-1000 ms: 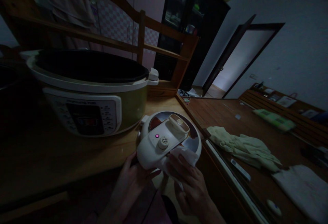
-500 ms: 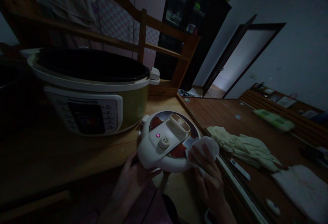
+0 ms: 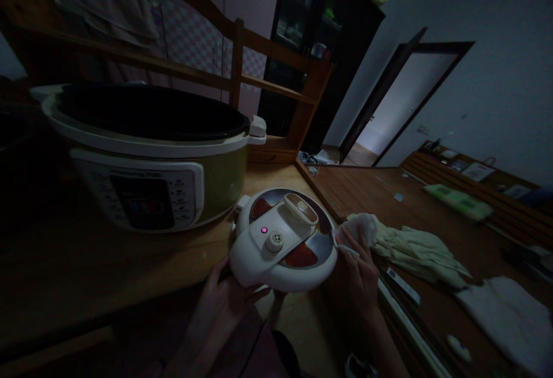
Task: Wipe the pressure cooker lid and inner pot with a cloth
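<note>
Through the head camera I see the lid [image 3: 283,237] just right of the cooker [image 3: 149,159], its near end gripped by the left hand [image 3: 227,297], while the right hand [image 3: 362,271] holds a white cloth [image 3: 363,229] at the lid's side farthest from the cooker.

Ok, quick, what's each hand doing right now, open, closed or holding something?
Left hand: holding the lid by its near edge.
Right hand: holding a white cloth at the lid's right edge.
</note>
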Demonstrator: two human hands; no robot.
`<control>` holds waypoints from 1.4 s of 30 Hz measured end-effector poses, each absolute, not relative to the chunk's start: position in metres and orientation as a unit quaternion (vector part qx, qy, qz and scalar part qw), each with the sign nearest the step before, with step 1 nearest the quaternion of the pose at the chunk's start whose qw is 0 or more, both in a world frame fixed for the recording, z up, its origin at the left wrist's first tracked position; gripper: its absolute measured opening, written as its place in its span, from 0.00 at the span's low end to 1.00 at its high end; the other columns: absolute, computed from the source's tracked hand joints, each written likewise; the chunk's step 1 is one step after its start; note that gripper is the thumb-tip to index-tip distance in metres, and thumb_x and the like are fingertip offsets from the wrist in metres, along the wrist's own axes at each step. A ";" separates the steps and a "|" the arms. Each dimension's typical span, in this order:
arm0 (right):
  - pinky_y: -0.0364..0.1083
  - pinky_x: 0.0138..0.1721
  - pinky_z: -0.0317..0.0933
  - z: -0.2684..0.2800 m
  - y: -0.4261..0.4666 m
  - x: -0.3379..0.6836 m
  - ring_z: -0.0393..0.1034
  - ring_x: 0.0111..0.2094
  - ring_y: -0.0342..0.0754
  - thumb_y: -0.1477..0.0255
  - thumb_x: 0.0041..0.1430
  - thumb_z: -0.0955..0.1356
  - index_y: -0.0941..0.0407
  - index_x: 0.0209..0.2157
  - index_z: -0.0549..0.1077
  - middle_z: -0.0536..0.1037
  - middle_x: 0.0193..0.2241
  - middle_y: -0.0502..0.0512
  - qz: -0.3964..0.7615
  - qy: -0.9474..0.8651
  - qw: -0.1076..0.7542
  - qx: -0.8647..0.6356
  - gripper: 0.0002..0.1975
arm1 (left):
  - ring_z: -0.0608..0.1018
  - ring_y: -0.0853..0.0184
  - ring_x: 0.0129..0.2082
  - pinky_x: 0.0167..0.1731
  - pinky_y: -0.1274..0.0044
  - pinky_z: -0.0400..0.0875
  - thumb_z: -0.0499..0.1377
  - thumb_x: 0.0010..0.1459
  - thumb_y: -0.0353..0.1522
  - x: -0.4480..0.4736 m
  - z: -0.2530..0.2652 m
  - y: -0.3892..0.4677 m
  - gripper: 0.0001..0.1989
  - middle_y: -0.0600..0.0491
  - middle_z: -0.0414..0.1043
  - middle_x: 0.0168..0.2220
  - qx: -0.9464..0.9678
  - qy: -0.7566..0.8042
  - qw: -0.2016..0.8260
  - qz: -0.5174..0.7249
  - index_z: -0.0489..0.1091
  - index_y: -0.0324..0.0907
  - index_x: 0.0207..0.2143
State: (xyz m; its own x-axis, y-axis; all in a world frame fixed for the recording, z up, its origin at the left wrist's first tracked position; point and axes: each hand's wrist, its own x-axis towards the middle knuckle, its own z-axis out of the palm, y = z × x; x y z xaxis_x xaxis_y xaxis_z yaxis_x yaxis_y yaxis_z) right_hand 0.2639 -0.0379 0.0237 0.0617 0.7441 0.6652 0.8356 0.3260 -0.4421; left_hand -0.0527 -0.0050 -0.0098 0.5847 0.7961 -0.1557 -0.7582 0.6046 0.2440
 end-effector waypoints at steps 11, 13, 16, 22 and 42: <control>0.62 0.65 0.37 0.021 -0.016 0.263 0.43 0.67 0.56 0.67 0.69 0.59 0.52 0.50 0.76 0.67 0.58 0.52 0.001 -0.635 0.514 -0.577 0.18 | 0.79 0.54 0.43 0.50 0.59 0.68 0.48 0.62 0.36 -0.051 -0.008 -0.006 0.26 0.46 0.79 0.44 0.069 0.115 0.891 0.433 0.59 0.44 0.62; 0.62 0.65 0.38 0.020 -0.025 0.259 0.43 0.67 0.56 0.67 0.69 0.59 0.52 0.50 0.76 0.68 0.58 0.52 0.006 -0.629 0.519 -0.579 0.17 | 0.79 0.54 0.43 0.50 0.59 0.68 0.48 0.62 0.37 -0.049 -0.009 -0.007 0.26 0.44 0.79 0.44 0.066 0.117 0.892 0.432 0.59 0.41 0.62; 0.61 0.66 0.38 0.018 -0.043 0.251 0.43 0.67 0.56 0.67 0.69 0.59 0.53 0.50 0.76 0.68 0.58 0.53 0.013 -0.619 0.525 -0.584 0.17 | 0.79 0.56 0.42 0.49 0.59 0.69 0.50 0.61 0.36 -0.049 -0.011 -0.007 0.26 0.46 0.78 0.45 0.062 0.119 0.882 0.452 0.58 0.45 0.62; 0.61 0.66 0.36 0.013 -0.065 0.239 0.43 0.67 0.57 0.69 0.69 0.59 0.53 0.50 0.76 0.66 0.59 0.53 0.025 -0.615 0.523 -0.589 0.17 | 0.79 0.54 0.44 0.51 0.60 0.68 0.51 0.60 0.37 -0.052 -0.007 -0.005 0.25 0.47 0.79 0.45 0.058 0.119 0.895 0.426 0.63 0.44 0.60; 0.52 0.61 0.51 0.035 0.014 0.253 0.62 0.58 0.53 0.59 0.67 0.59 0.54 0.49 0.76 0.73 0.53 0.57 0.076 -0.555 0.527 -0.640 0.21 | 0.79 0.56 0.42 0.48 0.64 0.69 0.48 0.61 0.38 -0.051 0.001 -0.005 0.20 0.49 0.80 0.40 0.067 0.116 0.897 0.420 0.71 0.44 0.51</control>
State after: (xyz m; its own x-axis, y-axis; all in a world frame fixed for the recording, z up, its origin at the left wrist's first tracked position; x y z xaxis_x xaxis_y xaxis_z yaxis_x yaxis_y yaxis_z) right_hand 0.2525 0.0136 0.0354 0.3731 0.7901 0.4864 0.6290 0.1701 -0.7586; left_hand -0.0508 -0.0051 0.0013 0.6197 0.7699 -0.1524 -0.7390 0.6377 0.2172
